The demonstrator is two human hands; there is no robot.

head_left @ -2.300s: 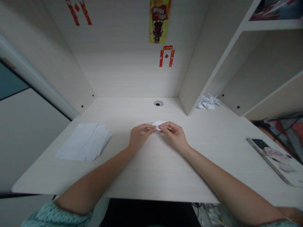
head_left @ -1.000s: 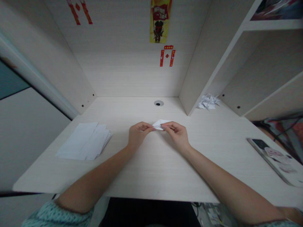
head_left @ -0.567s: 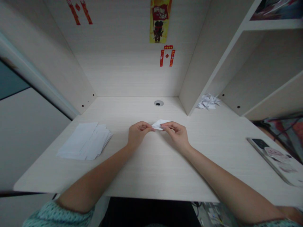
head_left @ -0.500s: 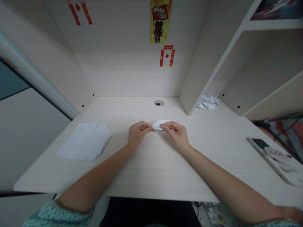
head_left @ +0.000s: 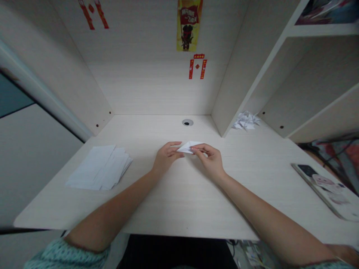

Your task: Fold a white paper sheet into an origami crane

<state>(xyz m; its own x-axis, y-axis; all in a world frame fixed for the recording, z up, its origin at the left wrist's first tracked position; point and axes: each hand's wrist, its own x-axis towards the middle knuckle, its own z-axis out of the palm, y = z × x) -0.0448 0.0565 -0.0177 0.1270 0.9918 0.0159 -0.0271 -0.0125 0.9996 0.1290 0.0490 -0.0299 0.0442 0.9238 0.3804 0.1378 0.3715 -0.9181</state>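
A small folded white paper (head_left: 188,147), pointed at its left end, is held just over the desk in front of me. My right hand (head_left: 209,157) pinches its right part between thumb and fingers. At the paper's left tip is my left hand (head_left: 165,157), its fingers and thumb spread apart around the point. A fingertip there seems close to the tip; whether it touches I cannot tell.
A stack of white paper sheets (head_left: 98,168) lies on the desk (head_left: 179,201) at left. Folded white paper pieces (head_left: 245,120) are heaped behind the upright panel (head_left: 238,74). A phone (head_left: 325,188) rests at right. A round cable hole (head_left: 187,122) sits near the back wall.
My left hand has loosened its pinch on the paper's left tip and its fingers have spread. The right hand keeps its hold in the same place.
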